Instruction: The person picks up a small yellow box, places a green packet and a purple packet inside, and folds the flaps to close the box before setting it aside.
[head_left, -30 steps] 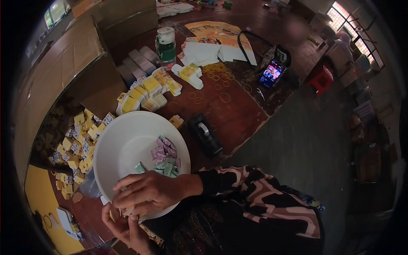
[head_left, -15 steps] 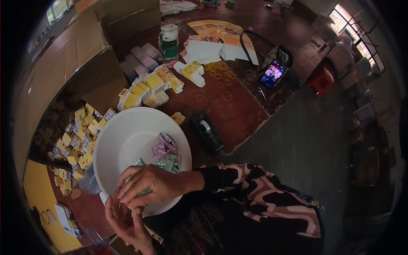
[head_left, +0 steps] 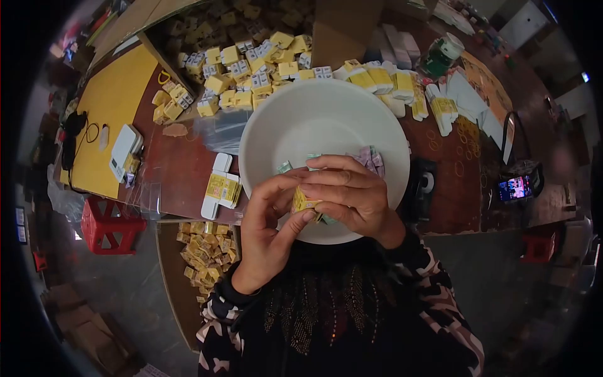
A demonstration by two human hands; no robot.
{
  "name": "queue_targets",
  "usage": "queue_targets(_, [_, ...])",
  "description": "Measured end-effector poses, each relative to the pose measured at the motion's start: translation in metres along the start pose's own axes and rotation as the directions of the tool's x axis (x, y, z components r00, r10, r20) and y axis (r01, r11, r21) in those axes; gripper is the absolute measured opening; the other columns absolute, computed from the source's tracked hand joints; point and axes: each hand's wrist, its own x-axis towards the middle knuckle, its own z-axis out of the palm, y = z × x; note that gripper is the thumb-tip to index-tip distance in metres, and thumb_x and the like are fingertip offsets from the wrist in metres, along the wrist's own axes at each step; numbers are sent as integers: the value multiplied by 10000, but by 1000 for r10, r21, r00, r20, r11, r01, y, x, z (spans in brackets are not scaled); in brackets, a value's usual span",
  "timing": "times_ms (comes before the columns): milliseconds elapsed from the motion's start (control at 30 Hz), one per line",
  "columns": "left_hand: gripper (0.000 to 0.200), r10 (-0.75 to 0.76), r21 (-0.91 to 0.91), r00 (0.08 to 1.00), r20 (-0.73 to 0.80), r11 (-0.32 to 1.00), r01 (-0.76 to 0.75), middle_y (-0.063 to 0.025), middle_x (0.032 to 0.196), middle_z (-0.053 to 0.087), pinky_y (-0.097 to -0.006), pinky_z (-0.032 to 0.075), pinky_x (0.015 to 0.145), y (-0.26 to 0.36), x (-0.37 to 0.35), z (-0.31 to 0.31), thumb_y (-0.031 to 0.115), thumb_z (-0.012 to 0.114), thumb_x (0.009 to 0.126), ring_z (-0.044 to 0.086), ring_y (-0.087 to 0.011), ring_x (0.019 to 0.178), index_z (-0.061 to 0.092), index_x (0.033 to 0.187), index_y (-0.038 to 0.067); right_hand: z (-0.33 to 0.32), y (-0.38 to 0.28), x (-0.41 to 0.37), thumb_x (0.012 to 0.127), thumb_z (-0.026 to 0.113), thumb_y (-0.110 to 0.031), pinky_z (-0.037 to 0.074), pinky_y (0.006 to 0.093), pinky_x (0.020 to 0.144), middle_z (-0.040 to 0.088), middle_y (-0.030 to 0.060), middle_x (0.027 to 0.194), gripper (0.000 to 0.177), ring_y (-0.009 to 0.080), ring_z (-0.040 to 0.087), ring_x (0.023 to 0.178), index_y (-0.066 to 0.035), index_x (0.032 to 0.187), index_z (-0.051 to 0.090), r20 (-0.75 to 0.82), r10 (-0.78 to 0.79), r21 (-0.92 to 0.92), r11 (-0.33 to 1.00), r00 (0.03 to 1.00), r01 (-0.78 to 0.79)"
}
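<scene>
A small yellow carton (head_left: 301,202) is held between both hands, over the near part of a white basin (head_left: 276,129). My left hand (head_left: 267,223) has its thumb pressed on the carton's near side, with its fingers curled behind. From the right, my right hand (head_left: 352,195) closes its fingers over the top and side, covering much of the carton. Behind the hands, purple sachets (head_left: 372,159) and green sachets (head_left: 284,167) lie in the basin, partly hidden.
Flat yellow-and-white cartons (head_left: 223,187) lie left of the basin. A large cardboard box of small yellow cartons (head_left: 248,69) stands behind; another box of them (head_left: 207,251) is below left. A tape dispenser (head_left: 422,188), rubber bands (head_left: 465,141) and a lit phone (head_left: 516,188) are right.
The view has swung left, so the basin now appears central. My hands have come together around a yellow carton, which I could not make out in them before.
</scene>
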Motion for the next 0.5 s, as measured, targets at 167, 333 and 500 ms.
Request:
queue_targets(167, [415,110,-36,994,19,993,-110,-190,1430,470,-374,415,1106,-12,0,-4,-139,597,909,481,-272,1348,466,1274,10,-4,1,-1,882,715,-220,549,386,910,707,101,1153,287,326,633,1132,-35,1102,732,115,-135,-239,958,984,159])
queue_targets(333, [465,202,211,978,-56,959,-186,-173,1359,536,-331,443,1044,-3,11,-13,-20,706,886,532,-233,1272,460,1278,23,-22,3,10,933,667,-265,552,387,895,677,186,1189,417,350,644,1117,-12,1264,642,86,35,-111,994,996,-26])
queue_targets(500, [577,52,153,962,-267,988,-11,-129,1255,588,-259,482,910,17,22,-39,2,754,840,578,-160,1092,448,1330,20,-49,58,13,864,712,-130,541,377,780,690,164,1039,334,300,681,918,-24,1175,651,391,403,-464,863,827,-201])
